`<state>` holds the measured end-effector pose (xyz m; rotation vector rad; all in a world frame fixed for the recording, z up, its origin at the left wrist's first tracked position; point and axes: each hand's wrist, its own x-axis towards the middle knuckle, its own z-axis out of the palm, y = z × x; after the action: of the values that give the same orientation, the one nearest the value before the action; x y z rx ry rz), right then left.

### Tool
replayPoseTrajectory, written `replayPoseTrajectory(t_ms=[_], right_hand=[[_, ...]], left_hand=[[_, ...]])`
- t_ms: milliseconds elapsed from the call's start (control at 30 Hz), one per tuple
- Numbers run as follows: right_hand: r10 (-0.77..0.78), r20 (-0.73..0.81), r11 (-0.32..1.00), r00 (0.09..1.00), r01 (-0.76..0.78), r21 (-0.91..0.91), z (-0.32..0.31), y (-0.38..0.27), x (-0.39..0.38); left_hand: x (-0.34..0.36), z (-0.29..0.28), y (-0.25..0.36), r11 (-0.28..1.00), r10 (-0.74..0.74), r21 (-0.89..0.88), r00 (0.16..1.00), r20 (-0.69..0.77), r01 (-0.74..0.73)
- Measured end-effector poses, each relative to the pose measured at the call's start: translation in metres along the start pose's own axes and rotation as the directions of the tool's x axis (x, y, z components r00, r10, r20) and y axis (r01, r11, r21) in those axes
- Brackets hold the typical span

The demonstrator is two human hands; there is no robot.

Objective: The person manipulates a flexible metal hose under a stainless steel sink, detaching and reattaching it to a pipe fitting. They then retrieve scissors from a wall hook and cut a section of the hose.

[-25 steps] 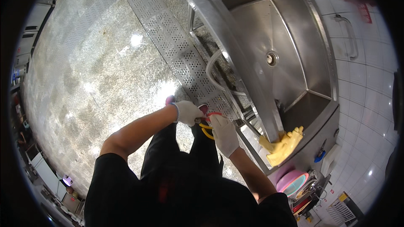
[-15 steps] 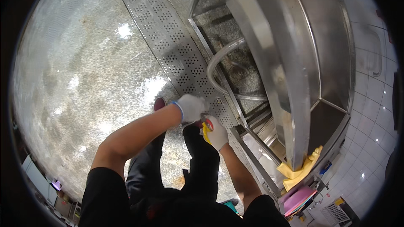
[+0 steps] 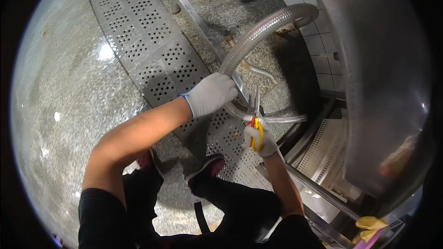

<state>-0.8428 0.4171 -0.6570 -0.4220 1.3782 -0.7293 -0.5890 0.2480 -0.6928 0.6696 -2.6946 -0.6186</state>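
Beside the metal rail (image 3: 205, 34), the gloved left hand (image 3: 212, 95) has its fingers wrapped round the clear hose (image 3: 265, 30), hiding a stretch of it; the right hand (image 3: 264, 142) grips scissors (image 3: 256, 122), blades up, fingers partly covered by the handles. Far right, the sink (image 3: 383, 78) blurs, cut off!

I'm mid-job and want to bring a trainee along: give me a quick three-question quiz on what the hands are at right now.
1. What does the right hand hold?
a) a brush
b) scissors
c) a cup

2. True or false: the left hand has no glove on.

3. Fill in: the left hand is at the clear, curved ____.

Key:
1. b
2. False; it wears a white glove.
3. hose
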Motion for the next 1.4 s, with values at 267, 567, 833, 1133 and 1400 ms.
replayPoseTrajectory(t_ms=[267, 567, 833, 1133, 1400], right_hand=[[-0.307, 0.088, 0.934, 0.947, 0.283, 0.216, -0.011, -0.024, 0.064], [-0.328, 0.095, 0.92, 0.94, 0.295, 0.258, -0.02, -0.024, 0.014], [-0.485, -0.115, 0.834, 0.867, 0.498, 0.235, -0.037, -0.058, 0.002], [-0.598, -0.209, 0.744, 0.774, 0.633, 0.214, -0.072, -0.083, 0.008], [-0.566, -0.066, 0.752, 0.822, 0.547, 0.366, -0.069, -0.069, 0.044]], left_hand=[[0.018, 0.06, -0.007, 0.7, 0.205, 0.564, 0.88, 0.429, -0.438], [0.045, 0.046, -0.015, 0.655, 0.158, 0.554, 0.81, 0.565, -0.514], [0.092, 0.0, 0.076, 0.623, 0.213, 0.45, 0.692, 0.69, -0.64], [0.092, 0.037, 0.127, 0.558, 0.596, 0.4, 0.686, 0.417, -0.727], [0.095, 0.093, 0.143, 0.458, 0.719, 0.443, 0.615, 0.325, -0.77]])
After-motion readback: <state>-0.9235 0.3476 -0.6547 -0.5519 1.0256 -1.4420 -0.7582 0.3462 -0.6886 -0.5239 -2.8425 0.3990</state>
